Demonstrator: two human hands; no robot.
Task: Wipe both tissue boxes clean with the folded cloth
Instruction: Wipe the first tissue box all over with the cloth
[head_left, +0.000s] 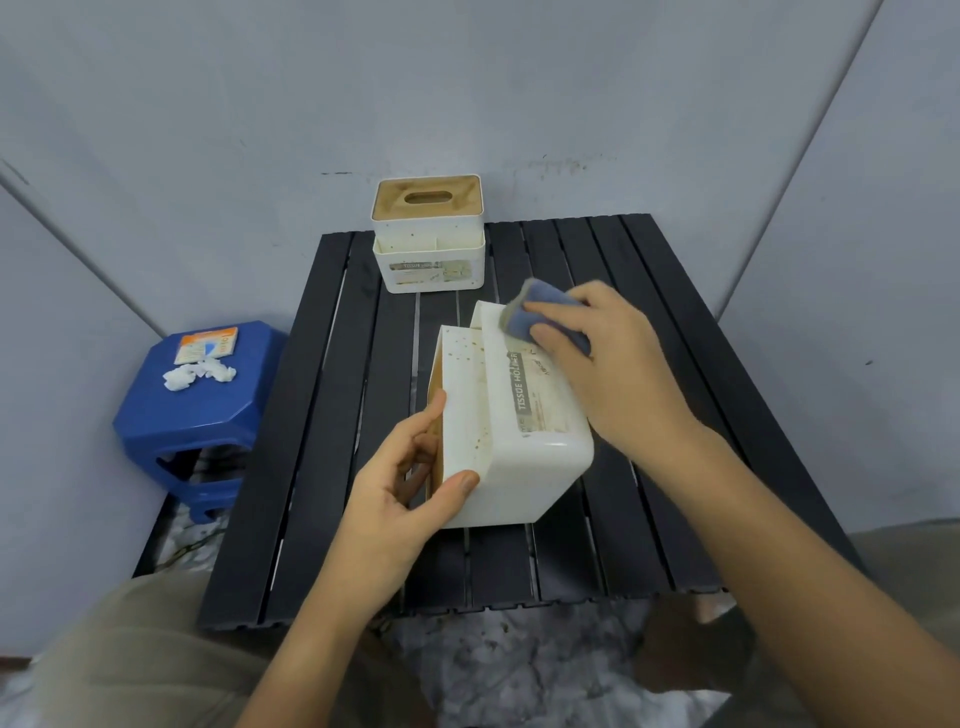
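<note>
A white tissue box (524, 467) with brown specks lies tipped on its side in the middle of the black slatted table (322, 415). My left hand (410, 478) grips its near left edge, thumb on the white side and fingers inside the opening. My right hand (608, 364) presses a folded blue-grey cloth (540, 312) against the box's far upper edge. A second white tissue box (429, 244) with a tan wooden lid stands upright at the table's back edge, untouched.
A blue plastic stool (192, 415) stands left of the table with a small packet (206, 344) and crumpled white tissue (197, 375) on it. Grey walls close in behind and on both sides. My knees sit below the table's near edge.
</note>
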